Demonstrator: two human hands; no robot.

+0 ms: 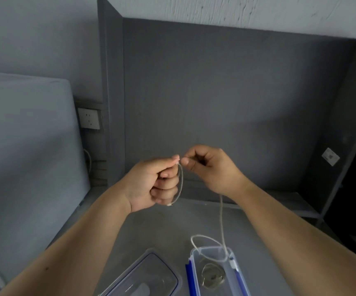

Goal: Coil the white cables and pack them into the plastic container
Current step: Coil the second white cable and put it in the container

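Both hands are raised above the grey table, pinching one white cable (221, 212). My left hand (155, 182) holds a small loop of it, with the cable's end sticking out below the fist. My right hand (211, 167) pinches the same cable just beside the left fingertips. From under the right hand the cable hangs down, loops over the table and crosses the rim of the clear plastic container (196, 253) with blue clips. A coiled cable (213, 276) lies inside that container.
The container's clear lid (151, 276) lies on the table to its left. Grey partition walls close the back and right. A wall socket (89, 118) sits at the left, beside a large grey padded surface (23, 157).
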